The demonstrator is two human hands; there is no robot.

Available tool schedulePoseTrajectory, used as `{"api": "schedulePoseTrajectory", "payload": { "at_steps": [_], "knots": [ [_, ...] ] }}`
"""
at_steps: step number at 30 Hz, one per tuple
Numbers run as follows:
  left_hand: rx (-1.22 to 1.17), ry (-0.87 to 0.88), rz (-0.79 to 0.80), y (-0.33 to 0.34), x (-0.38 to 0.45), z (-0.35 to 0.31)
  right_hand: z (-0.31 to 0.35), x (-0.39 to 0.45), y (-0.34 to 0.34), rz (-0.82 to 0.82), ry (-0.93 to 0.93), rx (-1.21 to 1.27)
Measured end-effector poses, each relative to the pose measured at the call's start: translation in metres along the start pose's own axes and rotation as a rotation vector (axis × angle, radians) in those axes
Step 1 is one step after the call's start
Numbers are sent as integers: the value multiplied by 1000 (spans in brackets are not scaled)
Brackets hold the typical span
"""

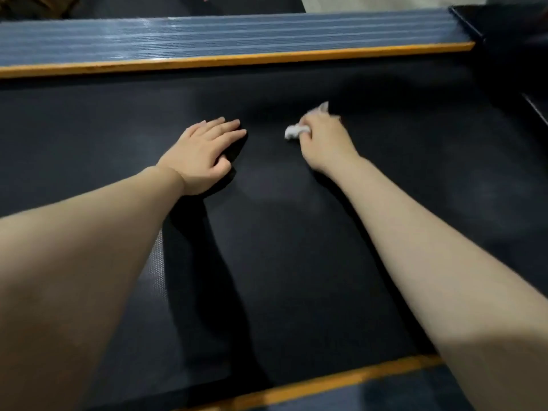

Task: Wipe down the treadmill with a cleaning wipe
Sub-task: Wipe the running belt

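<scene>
Head view: right hand grips wipe mid-belt.

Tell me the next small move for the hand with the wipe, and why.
Probably sweep the right hand sideways across the belt, since it grips the crumpled wipe against the dark surface mid-belt, with unwiped belt on either side. The left hand rests flat on the belt as a brace.

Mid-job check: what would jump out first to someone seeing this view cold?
Two bare forearms reach across the dark treadmill belt. The right hand bunches a white cleaning wipe against the belt near centre, while the left hand rests flat beside it. Beyond them, an orange strip edges the ribbed grey side rail.
</scene>
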State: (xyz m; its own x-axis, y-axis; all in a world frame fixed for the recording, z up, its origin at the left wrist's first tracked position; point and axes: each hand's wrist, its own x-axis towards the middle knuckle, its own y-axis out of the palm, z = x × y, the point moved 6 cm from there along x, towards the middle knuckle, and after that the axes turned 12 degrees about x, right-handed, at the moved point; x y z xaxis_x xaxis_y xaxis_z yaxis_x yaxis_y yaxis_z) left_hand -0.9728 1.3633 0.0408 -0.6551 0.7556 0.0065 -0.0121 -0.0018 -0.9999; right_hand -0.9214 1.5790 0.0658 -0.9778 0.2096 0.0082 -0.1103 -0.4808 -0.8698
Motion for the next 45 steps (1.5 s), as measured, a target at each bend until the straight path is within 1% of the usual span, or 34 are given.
{"api": "schedulePoseTrajectory", "payload": {
  "at_steps": [2,5,6,8,9,11,13,15,16,17,18,20,21,22,23,24,25,27,29,32,33,35,37,39,41,42,43,44,45],
  "knots": [
    [41,-37,-37,-6,-4,1,0,-81,0,80,-115,87],
    [180,-181,-39,-16,-17,-1,3,-202,-11,296,-220,181],
    [186,-224,-30,-17,-22,-6,4,-236,-14,380,-230,187],
    [111,-282,-26,-16,-43,-16,1,-285,-15,522,-261,156],
    [51,-287,-29,-14,-60,-20,-2,-294,-15,568,-295,134],
    [-24,-271,-40,-11,-107,-20,0,-282,-18,624,-409,133],
    [6,-281,-43,-10,-161,-11,13,-252,-13,675,-559,112],
    [79,-356,-41,-8,-211,7,29,-204,-3,639,-636,-57],
    [92,-433,-23,-4,-232,17,36,-169,2,578,-618,-154],
    [78,-524,7,1,-247,23,38,-128,4,472,-565,-219],
    [57,-600,40,5,-257,26,36,-85,3,343,-472,-245],
    [35,-657,52,10,-264,24,18,-11,-4,80,-237,-222],
    [28,-639,25,7,-263,20,4,14,-6,-27,-117,-173],
    [27,-585,0,3,-259,16,-7,27,-6,-101,-20,-104],
    [32,-494,-11,0,-256,11,-12,31,-1,-148,25,-33],
    [39,-381,-12,-3,-252,6,-12,27,2,-176,13,27],
    [38,-284,-5,-3,-251,1,-9,18,5,-166,-39,74],
    [26,-211,15,-3,-250,-2,-3,-19,8,-67,-205,141],
    [52,-143,17,-2,-246,-5,-4,-67,4,31,-317,178],
    [102,138,47,-1,-233,-14,-4,-135,0,100,-409,202],
    [106,199,59,-1,-230,-16,0,-157,2,152,-437,225],
    [114,260,65,0,-225,-17,8,-199,8,306,-517,248],
    [122,298,63,0,-224,-19,14,-239,8,493,-602,231],
    [145,377,62,-2,-222,-26,18,-262,6,668,-687,214],
    [161,470,77,-1,-215,-31,27,-255,8,742,-864,120],
    [150,480,90,0,-211,-31,33,-239,11,727,-949,82],
    [129,454,94,0,-206,-30,39,-210,16,665,-980,66],
    [104,405,82,0,-200,-26,43,-169,18,559,-947,70],
    [81,350,67,-1,-198,-22,45,-124,19,439,-872,85]
  ]
}}
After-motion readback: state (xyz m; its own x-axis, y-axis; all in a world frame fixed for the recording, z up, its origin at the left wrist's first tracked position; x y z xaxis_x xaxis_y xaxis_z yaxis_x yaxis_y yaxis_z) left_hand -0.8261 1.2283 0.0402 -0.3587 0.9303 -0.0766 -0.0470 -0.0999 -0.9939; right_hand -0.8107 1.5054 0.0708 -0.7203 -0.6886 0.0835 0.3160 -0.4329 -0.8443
